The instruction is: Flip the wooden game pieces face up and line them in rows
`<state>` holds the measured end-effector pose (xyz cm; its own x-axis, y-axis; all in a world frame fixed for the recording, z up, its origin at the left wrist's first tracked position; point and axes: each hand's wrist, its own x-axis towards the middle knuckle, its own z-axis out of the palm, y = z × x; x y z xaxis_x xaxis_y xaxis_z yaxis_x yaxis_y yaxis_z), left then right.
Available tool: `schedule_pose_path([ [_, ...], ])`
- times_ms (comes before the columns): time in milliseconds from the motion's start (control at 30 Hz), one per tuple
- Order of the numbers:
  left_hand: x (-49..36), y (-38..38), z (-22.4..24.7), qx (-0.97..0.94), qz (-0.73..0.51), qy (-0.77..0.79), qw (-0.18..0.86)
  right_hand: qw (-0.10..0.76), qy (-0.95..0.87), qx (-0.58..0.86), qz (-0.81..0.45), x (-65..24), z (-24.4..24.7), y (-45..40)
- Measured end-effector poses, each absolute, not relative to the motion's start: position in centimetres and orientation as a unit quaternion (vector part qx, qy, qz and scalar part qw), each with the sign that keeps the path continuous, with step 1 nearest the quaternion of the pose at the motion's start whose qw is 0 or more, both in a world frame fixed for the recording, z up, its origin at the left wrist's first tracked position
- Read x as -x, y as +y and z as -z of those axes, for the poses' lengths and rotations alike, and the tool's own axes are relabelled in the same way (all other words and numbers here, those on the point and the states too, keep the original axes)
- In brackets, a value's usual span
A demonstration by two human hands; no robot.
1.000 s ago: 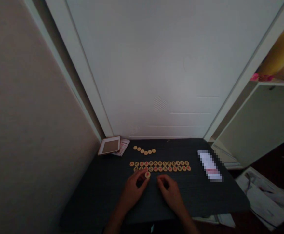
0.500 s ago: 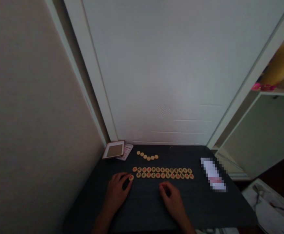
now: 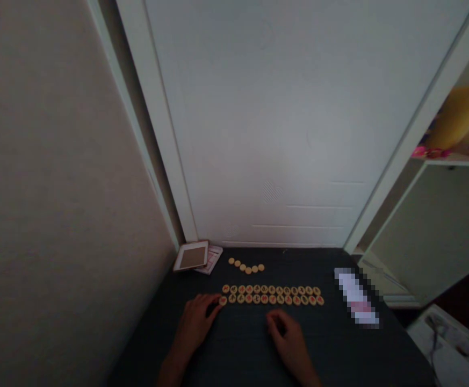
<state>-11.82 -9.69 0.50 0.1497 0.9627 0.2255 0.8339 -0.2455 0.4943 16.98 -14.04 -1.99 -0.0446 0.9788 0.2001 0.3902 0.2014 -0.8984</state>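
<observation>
Two rows of round wooden pieces with red and black characters run across the dark table. My left hand pinches a red-marked round piece at the left end of the nearer row. In front of that row, toward the table's near edge, my right hand is curled with thumb and fingertips together; whatever it may hold is hidden. Behind the rows, several plain-faced pieces lie in a bent line.
A framed card or booklet lies at the back left corner. On the right side of the table is a blurred white, flat object. A white panel stands behind the table, with a wall at left.
My left hand has shifted its piece slightly right, closer to the nearer row's left end. The camera view has tilted a little. My right hand keeps about the same pose.
</observation>
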Motion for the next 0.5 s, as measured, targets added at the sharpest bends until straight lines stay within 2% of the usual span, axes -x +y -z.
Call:
schedule_pose_path([
  [233, 12.8, -8.1, -0.2, -0.761, -0.248, 0.569, 0.192, 0.444, -0.642, 0.535, -0.324, -16.9, 1.9, -14.2],
  [500, 13.1, -7.1, -1.0, -0.815, -0.229, 0.505, 0.169, 0.457, -0.638, 0.533, -0.315, -16.7, 1.4, -14.2],
])
